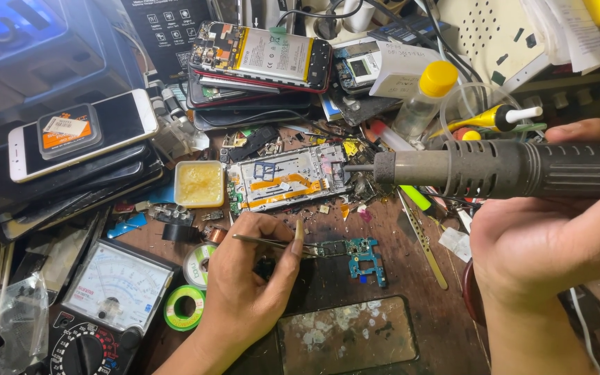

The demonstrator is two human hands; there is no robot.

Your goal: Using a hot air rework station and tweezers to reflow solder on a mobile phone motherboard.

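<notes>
Your left hand (244, 278) pinches tweezers (272, 242) on the small blue circuit board (364, 255) mid-workbench; your right hand (550, 236) grips the soldering iron (494, 169), hovering. Next calls for steady tip placement.

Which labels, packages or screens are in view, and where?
Small orange-and-black package: flat, white sticker, lying on the white phone, upper left.
Battery label: silver and yellow rectangle on the opened phone atop the stack, top centre.
Meter dial: white face, lower left.
Dark box: white icons, top.
Glass panel: smudged, bottom centre.
</notes>
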